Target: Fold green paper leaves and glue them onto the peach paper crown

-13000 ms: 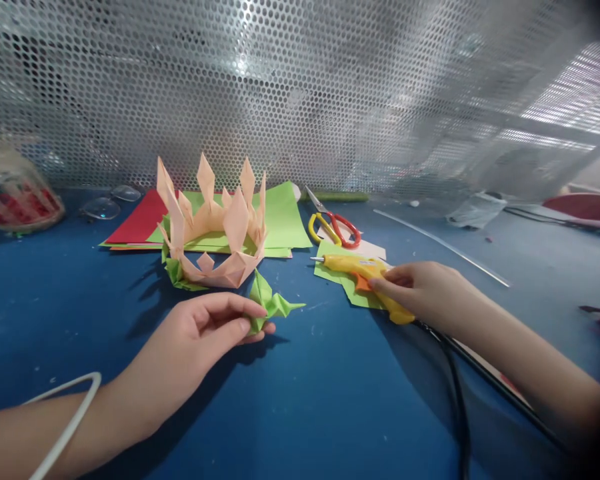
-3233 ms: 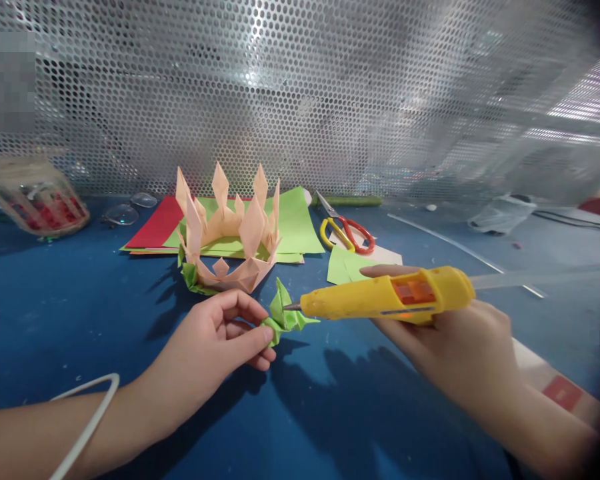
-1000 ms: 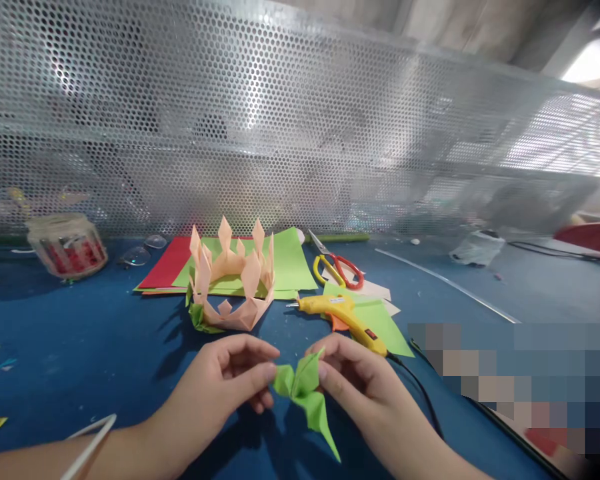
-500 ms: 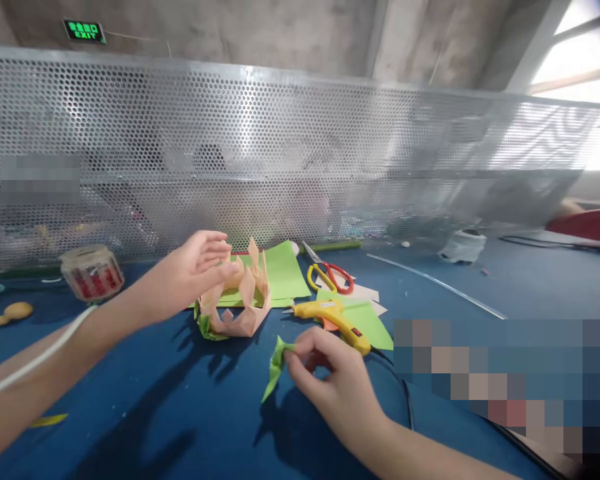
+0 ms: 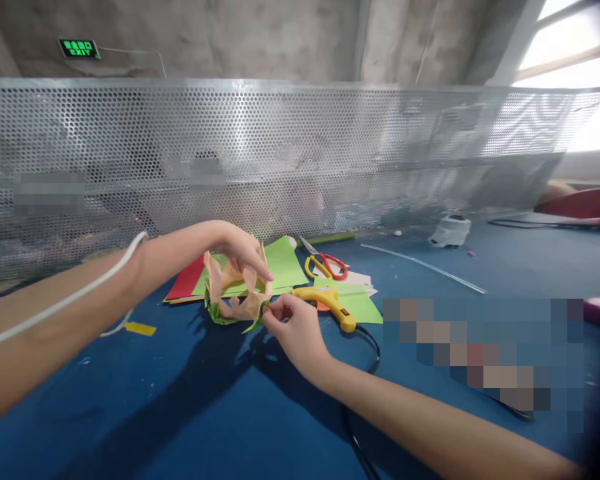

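A pale peach paper crown (image 5: 243,309), a ring with pointed tips, stands on the blue table with green paper leaves round its lower left rim. My left hand (image 5: 237,248) reaches over it from behind, its fingers bent down onto the right side of the ring; part of this grip is hidden. Between the thumb and fingers of my right hand (image 5: 295,327) is a green paper leaf (image 5: 254,325), pressed close against the lower right of the crown.
Right of the crown lie a yellow glue gun (image 5: 333,301) with a black cord and red-and-yellow scissors (image 5: 334,267). Green sheets (image 5: 290,263) and a red sheet (image 5: 186,280) lie behind. A clear glue stick (image 5: 425,265) rests farther right. A perforated metal screen (image 5: 280,147) borders the back.
My right hand has brought the green leaf up and left to the crown. My left hand has moved right and down from beside the crown onto its right side.
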Action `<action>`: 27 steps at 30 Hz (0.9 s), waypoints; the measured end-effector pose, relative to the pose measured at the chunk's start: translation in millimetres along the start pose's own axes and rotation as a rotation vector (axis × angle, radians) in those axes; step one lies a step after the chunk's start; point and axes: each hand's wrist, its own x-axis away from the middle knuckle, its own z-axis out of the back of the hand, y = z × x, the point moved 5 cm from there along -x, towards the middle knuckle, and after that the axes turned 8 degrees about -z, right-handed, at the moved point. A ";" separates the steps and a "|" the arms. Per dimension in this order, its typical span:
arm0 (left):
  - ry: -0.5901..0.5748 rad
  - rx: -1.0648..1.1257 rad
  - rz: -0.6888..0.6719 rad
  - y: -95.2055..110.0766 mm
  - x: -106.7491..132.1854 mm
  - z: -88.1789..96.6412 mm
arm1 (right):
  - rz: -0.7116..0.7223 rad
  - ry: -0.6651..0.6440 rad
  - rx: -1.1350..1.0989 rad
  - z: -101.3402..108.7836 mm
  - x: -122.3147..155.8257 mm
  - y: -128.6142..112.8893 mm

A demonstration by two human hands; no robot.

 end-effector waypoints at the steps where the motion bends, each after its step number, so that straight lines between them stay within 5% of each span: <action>1: -0.079 0.010 0.026 -1.2 -5.7 -6.1 | -0.002 0.002 -0.001 1.3 0.4 0.5; 6: -0.297 0.125 0.035 -2.4 -10.6 -16.0 | 0.007 -0.001 -0.016 5.0 2.5 2.4; 12: -0.184 0.165 -0.088 -15.7 12.0 7.8 | 0.032 -0.017 -0.058 5.6 3.7 3.8; 18: -0.165 0.071 -0.066 -33.8 24.1 -13.9 | 0.049 -0.037 -0.079 4.1 7.1 1.3; 27: -0.493 0.258 0.061 -16.6 19.1 -34.0 | 0.059 -0.020 -0.021 6.2 9.1 -2.1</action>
